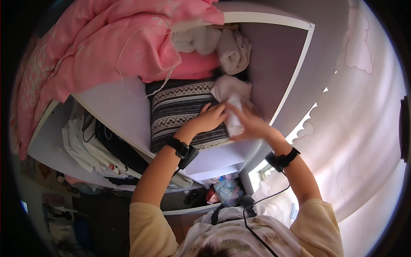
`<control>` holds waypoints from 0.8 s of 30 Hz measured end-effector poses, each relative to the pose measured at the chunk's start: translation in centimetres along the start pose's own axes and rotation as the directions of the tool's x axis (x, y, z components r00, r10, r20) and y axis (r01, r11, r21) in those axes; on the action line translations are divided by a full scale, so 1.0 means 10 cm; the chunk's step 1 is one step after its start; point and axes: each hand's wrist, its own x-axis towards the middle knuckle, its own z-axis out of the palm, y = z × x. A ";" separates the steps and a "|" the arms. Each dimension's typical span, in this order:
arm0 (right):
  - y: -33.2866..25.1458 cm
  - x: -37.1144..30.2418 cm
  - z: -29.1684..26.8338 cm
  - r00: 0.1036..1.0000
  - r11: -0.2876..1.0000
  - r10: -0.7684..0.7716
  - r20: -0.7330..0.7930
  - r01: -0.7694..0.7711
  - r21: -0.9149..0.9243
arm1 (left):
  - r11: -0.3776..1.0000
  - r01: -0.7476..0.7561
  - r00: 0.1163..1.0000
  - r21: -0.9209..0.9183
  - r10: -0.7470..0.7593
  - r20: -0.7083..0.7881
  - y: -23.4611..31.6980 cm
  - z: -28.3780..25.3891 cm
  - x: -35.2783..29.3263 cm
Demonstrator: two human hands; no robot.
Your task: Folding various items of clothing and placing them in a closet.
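A folded blanket (182, 113) with black, grey and cream patterned bands lies on a cupboard shelf in front of me. White and pale cloth (233, 92) is bunched at its right end, against the side wall. My left hand (209, 118) rests over the right part of the blanket, palm down, fingers stretched towards the white cloth. On the other side, my right hand (250, 122) lies against that cloth with thumb and fingers spread wide; it is slightly blurred. Neither hand is visibly closed round anything.
A pink quilt (102, 51) hangs over the cupboard at upper left, with loose strings. Rolled pale cloth (234, 51) sits behind the blanket. Hanging clothes (87, 141) fill the lower left compartment. A light curtain (351, 141) covers the right side. A cable (274, 191) runs from my right wristband.
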 end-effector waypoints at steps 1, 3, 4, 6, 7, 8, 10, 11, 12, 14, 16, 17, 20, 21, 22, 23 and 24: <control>0.04 -0.01 0.00 1.000 1.000 0.000 0.003 0.000 0.000 | 1.000 0.002 1.000 -0.003 -0.002 0.000 -0.01 0.02 -0.02; 0.09 -0.04 -0.03 0.992 0.988 -0.038 0.123 0.019 0.156 | 1.000 0.008 1.000 -0.023 -0.008 -0.016 0.03 0.00 -0.04; 0.08 -0.04 -0.04 0.992 0.988 -0.042 0.117 0.024 0.152 | 1.000 0.004 1.000 -0.016 -0.005 -0.022 0.07 -0.06 -0.04; 0.03 -0.07 -0.02 0.999 0.998 -0.033 0.000 0.033 0.046 | 0.996 0.035 0.995 -0.079 -0.028 0.091 0.13 -0.16 -0.07; 0.02 -0.07 -0.02 0.999 0.998 -0.035 0.004 0.034 0.045 | 0.996 0.036 0.996 -0.082 -0.029 0.088 0.18 -0.20 -0.08; -0.01 -0.07 -0.05 1.000 0.999 -0.026 -0.014 0.026 0.047 | 0.997 0.055 0.992 -0.062 -0.048 0.114 0.23 -0.24 -0.10; -0.05 -0.08 -0.03 0.999 0.998 -0.021 -0.034 0.023 0.059 | 0.996 0.081 0.987 -0.034 -0.076 0.142 0.24 -0.27 -0.14; -0.06 -0.08 -0.02 0.996 0.989 0.010 -0.090 0.003 0.150 | 0.997 0.062 0.989 -0.056 -0.053 0.137 0.21 -0.26 -0.14; -0.04 -0.11 -0.01 0.988 0.972 0.054 -0.143 -0.019 0.233 | 0.996 0.031 0.991 -0.083 -0.020 0.132 0.28 -0.28 -0.13; 0.04 -0.15 0.13 0.963 0.996 -0.062 -0.264 0.077 0.050 | 0.988 0.078 0.985 -0.131 -0.056 0.165 0.39 -0.38 -0.16; -0.06 -0.17 0.13 0.901 0.960 -0.218 -0.376 0.130 -0.248 | 0.933 0.011 0.995 -0.360 0.027 0.100 -0.04 -0.17 0.01; -0.08 -0.18 0.14 0.902 0.961 -0.216 -0.375 0.127 -0.246 | 0.932 0.012 0.994 -0.361 0.027 0.103 -0.06 -0.17 0.01; -0.10 -0.19 0.22 0.907 0.988 -0.046 -0.419 -0.020 -0.151 | 0.776 -0.036 0.995 -0.629 0.084 0.046 0.02 -0.23 -0.05; -0.09 -0.18 0.23 0.892 0.989 -0.058 -0.448 -0.008 -0.145 | 0.777 -0.036 0.995 -0.629 0.085 0.048 0.02 -0.22 -0.04; -0.08 -0.17 0.24 0.876 0.990 -0.071 -0.477 0.003 -0.140 | 0.743 -0.062 0.996 -0.667 0.091 0.009 0.01 -0.21 -0.04; -0.07 -0.17 0.27 0.875 0.990 -0.070 -0.479 0.002 -0.140 | 0.706 -0.089 0.995 -0.702 0.096 -0.030 0.00 -0.21 -0.03; -0.07 -0.16 0.29 0.877 0.983 -0.082 -0.473 -0.007 -0.185 | 0.707 -0.089 0.995 -0.702 0.097 -0.029 0.02 -0.21 -0.03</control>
